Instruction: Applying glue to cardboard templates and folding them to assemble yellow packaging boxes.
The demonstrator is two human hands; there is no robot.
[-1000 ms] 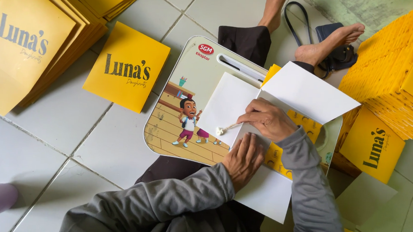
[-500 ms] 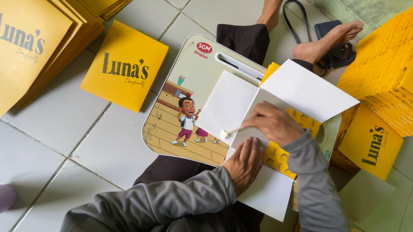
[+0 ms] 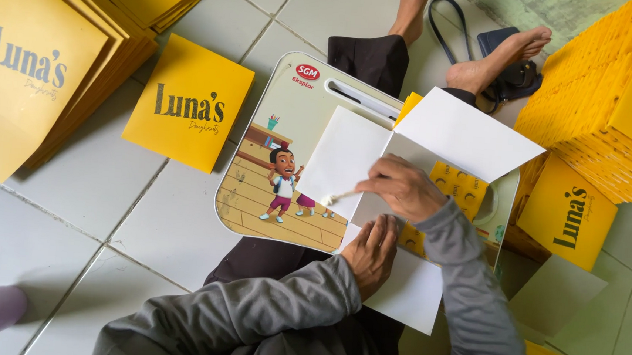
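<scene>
On the lap board, right hand (image 3: 398,187) fingers pinch perhaps a brush (image 3: 338,197) over white unfolded cardboard (image 3: 347,154).

yellow stacks (image 3: 610,109) hemming right, floor tiles (image 3: 91,206) open left

Person, seen from above.
- Upper garment: long-sleeved grey top, soft knit, creased at the elbows; cuffs reach both wrists.
- Left hand (image 3: 370,249): bare, no ring, watch or glove visible.
- Right hand (image 3: 402,187): bare, likewise unadorned.
- Lower garment: dark trousers (image 3: 369,61), near black, hem at the shin.
- Feet (image 3: 496,58): bare, no footwear.
</scene>
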